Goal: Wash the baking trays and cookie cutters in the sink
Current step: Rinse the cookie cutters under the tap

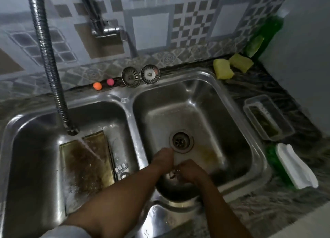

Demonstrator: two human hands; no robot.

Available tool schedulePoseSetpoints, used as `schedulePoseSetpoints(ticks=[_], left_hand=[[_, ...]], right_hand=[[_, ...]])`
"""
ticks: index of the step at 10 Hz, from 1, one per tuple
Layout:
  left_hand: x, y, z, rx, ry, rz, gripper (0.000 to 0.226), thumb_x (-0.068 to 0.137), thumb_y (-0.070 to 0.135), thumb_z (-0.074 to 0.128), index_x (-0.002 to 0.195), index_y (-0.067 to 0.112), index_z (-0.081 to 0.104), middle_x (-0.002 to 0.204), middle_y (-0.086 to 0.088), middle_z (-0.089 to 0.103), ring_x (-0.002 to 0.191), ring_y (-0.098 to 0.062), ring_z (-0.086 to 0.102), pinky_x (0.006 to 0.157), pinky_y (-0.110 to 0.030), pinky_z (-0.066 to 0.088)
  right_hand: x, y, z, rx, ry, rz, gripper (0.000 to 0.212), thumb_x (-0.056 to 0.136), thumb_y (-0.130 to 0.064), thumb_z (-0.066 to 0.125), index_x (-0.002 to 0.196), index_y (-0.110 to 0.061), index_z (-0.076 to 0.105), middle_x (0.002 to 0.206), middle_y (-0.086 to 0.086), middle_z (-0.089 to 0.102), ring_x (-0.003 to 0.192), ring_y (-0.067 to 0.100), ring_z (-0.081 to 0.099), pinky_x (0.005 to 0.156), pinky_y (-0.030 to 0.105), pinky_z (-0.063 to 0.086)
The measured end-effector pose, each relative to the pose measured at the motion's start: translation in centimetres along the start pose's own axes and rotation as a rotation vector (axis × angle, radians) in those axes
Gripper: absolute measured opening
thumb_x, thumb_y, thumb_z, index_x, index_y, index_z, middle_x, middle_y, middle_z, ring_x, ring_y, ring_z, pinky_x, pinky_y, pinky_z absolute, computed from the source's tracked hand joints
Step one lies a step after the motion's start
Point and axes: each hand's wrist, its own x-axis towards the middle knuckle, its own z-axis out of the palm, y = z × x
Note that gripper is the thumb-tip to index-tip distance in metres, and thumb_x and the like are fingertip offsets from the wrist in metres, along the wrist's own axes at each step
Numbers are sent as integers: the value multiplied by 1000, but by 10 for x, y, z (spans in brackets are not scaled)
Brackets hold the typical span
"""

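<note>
Steel sink [130, 96], right basin: left hand [163, 159] and right hand [192, 170] curl their fingers round a small shiny cutter [171, 174], apparently; rub every edge, then rinse under the hose [48, 59].

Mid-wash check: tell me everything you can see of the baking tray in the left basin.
The baking tray is a rectangular metal tray with a dull gold tint. Most of its face is stained dark brown and its edges are paler. It lies in the left basin, long side running away from the camera. Water from the hose spout strikes its middle, and it is wet. Small metal cookie cutters sit by its right edge. Neither the left hand nor the right hand touches it.
</note>
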Motion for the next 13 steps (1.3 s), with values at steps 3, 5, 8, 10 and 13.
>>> schedulePoseSetpoints(ticks=[3, 5, 8, 10, 13], left_hand=[[-2, 6, 4, 23, -81, 69, 34, 94, 13, 57, 125, -1, 53, 131, -20, 56, 122, -35, 54, 104, -40, 39], [-50, -7, -69, -653, 428, 258, 27, 90, 5, 64, 116, 2, 70, 115, -10, 70, 101, -16, 66, 92, -21, 51], [-121, -163, -54, -911, 726, -225, 17, 86, 25, 62, 93, 17, 75, 86, -1, 74, 82, -20, 69, 71, -21, 52], [-131, -194, -12, -982, 591, -316, 18, 88, 6, 68, 104, 14, 71, 95, 0, 70, 89, -15, 65, 65, -7, 43], [-119, -213, -1, -1066, 581, -415, 24, 90, 13, 66, 113, 11, 71, 107, -5, 70, 102, -23, 66, 88, -31, 52]], right_hand=[[13, 8, 2, -161, 20, -17, 5, 92, -11, 58, 95, -15, 60, 81, 3, 62, 73, 18, 60, 79, 34, 56], [8, -51, -23, -152, 490, -236, 24, 94, -14, 51, 76, -11, 65, 76, 6, 64, 61, 13, 55, 65, 29, 42], [-10, -165, 108, -436, 224, -484, 25, 93, -14, 53, 97, 5, 68, 100, 24, 68, 97, 37, 65, 76, 32, 46], [2, -112, 169, -800, 92, -334, 31, 99, -19, 51, 124, -3, 57, 129, 13, 59, 122, 28, 54, 100, 33, 41], [-15, -135, 169, -782, 214, -359, 27, 88, -19, 66, 112, -9, 58, 113, 10, 63, 104, 27, 63, 88, 38, 54]])
